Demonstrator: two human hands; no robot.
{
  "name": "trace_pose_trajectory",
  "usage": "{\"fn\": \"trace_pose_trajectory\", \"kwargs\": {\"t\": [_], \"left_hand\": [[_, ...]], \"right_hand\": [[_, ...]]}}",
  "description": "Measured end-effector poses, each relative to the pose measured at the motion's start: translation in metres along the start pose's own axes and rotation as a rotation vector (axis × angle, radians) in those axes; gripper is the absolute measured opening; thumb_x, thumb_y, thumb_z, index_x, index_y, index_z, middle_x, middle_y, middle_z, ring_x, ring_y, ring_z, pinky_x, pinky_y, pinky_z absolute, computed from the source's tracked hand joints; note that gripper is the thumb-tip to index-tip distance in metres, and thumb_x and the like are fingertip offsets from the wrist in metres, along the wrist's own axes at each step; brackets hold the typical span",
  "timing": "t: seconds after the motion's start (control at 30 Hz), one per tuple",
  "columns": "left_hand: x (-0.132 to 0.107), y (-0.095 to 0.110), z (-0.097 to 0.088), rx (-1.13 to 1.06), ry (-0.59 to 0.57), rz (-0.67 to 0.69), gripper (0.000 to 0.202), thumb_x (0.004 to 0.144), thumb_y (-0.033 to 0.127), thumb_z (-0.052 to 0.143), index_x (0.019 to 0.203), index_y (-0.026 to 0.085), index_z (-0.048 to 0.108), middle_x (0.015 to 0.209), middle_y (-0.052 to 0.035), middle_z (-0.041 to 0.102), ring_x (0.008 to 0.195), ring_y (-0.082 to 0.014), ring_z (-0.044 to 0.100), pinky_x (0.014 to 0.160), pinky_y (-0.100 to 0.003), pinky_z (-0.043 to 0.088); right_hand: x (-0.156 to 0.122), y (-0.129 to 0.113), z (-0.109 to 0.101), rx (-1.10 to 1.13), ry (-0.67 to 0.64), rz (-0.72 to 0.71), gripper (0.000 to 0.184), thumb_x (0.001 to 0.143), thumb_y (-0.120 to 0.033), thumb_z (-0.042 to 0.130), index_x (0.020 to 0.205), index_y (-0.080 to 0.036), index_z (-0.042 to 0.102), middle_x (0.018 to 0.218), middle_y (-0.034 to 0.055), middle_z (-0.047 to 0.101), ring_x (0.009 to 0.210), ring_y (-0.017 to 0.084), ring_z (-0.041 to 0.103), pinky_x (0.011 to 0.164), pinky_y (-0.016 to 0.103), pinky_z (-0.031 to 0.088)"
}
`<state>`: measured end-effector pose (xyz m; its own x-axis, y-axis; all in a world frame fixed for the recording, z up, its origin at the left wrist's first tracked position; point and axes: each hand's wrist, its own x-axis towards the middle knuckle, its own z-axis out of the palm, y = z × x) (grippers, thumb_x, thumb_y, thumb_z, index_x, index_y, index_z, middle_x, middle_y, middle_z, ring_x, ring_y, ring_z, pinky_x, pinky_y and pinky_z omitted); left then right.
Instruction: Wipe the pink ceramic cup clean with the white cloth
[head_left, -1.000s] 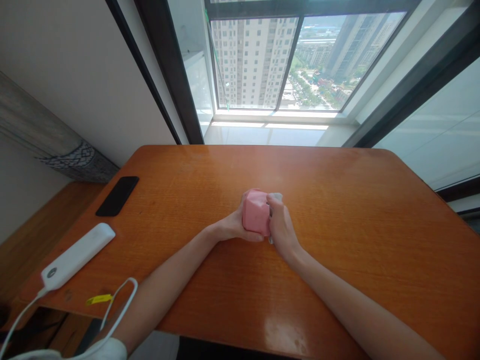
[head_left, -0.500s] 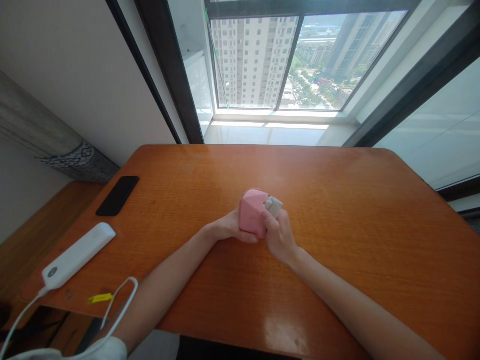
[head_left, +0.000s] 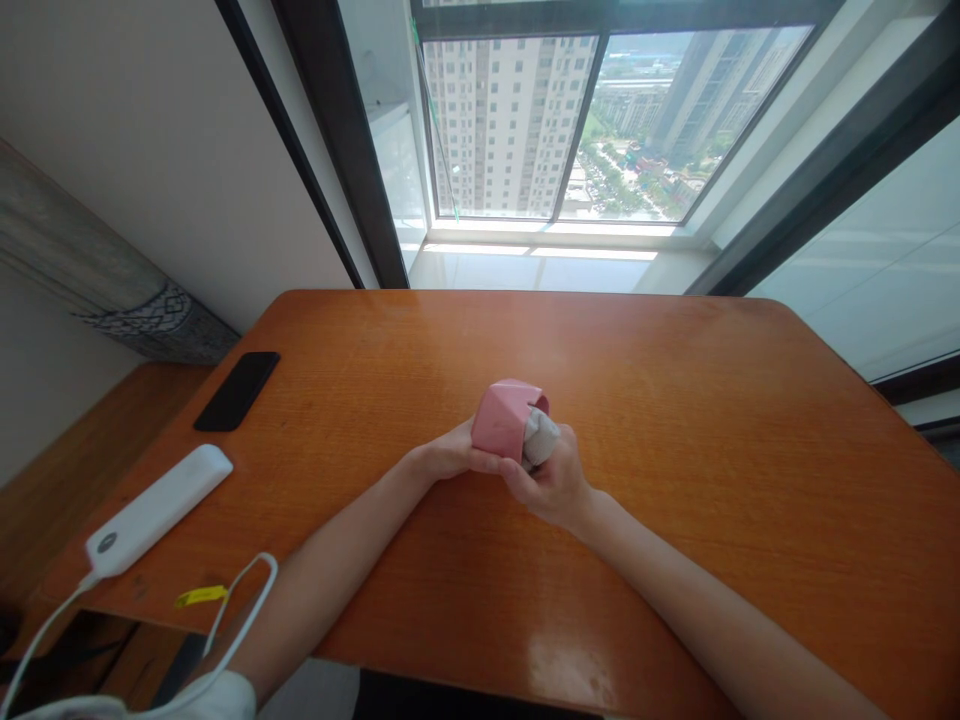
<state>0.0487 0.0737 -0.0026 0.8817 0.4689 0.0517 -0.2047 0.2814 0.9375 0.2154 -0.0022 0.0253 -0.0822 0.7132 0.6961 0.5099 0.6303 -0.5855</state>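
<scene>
Pink faceted container [head_left: 504,420], hard-looking and angular, sits between my two hands near the middle of the desk [head_left: 630,350]; I cannot tell whether its underside touches the wood. An opening on the side toward my right hand shows a pale grey-white object [head_left: 541,438] lodged in the mouth, part of it poking out. I cannot make out what that object is. My left hand [head_left: 454,452] is clamped on the container's near-left side, fingers wrapped under it. My right hand [head_left: 544,485] curls around the pale object and the container's lower edge, so the two hands are together, closed on the shell from both sides. Both forearms lie on the desk. Off to my left lie a black smartphone [head_left: 237,391] and, nearer me, a white oblong device [head_left: 154,510], its white cable [head_left: 262,560] looping toward a white cuff [head_left: 202,697] on my left arm. A yellow tag [head_left: 199,597] sits near the desk edge.
</scene>
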Motion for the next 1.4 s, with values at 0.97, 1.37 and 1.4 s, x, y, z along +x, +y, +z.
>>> {"fn": "trace_pose_trajectory", "kwargs": {"t": [0.97,1.37,1.4], "left_hand": [[-0.001,-0.022,-0.004,-0.281,0.120,-0.121,0.082,0.072,0.056,0.089,0.139,0.013,0.070,0.136,-0.0175,0.076,0.120,-0.0359,0.074,0.099,-0.041,0.059],[0.005,-0.025,0.000,-0.237,0.073,-0.039,0.073,0.082,0.078,0.075,0.116,0.013,0.079,0.112,-0.0164,0.083,0.119,-0.0370,0.075,0.108,-0.045,0.056],[0.006,-0.027,0.000,-0.233,0.061,-0.033,0.075,0.083,0.079,0.074,0.118,0.013,0.079,0.116,-0.0169,0.082,0.123,-0.0378,0.073,0.111,-0.047,0.055]], "right_hand": [[0.007,0.006,-0.011,-0.242,-0.087,-0.402,0.023,0.082,-0.031,0.074,0.065,-0.025,0.059,0.056,-0.0012,0.062,0.049,0.014,0.049,0.051,0.031,0.035],[-0.003,0.002,-0.001,-0.073,-0.083,-0.021,0.035,0.091,-0.031,0.066,0.062,-0.025,0.048,0.054,-0.0026,0.054,0.049,0.014,0.045,0.054,0.031,0.033],[-0.002,0.001,-0.002,-0.043,-0.085,0.053,0.039,0.093,-0.034,0.065,0.060,-0.025,0.045,0.053,-0.0033,0.050,0.049,0.013,0.042,0.053,0.030,0.032]]}}
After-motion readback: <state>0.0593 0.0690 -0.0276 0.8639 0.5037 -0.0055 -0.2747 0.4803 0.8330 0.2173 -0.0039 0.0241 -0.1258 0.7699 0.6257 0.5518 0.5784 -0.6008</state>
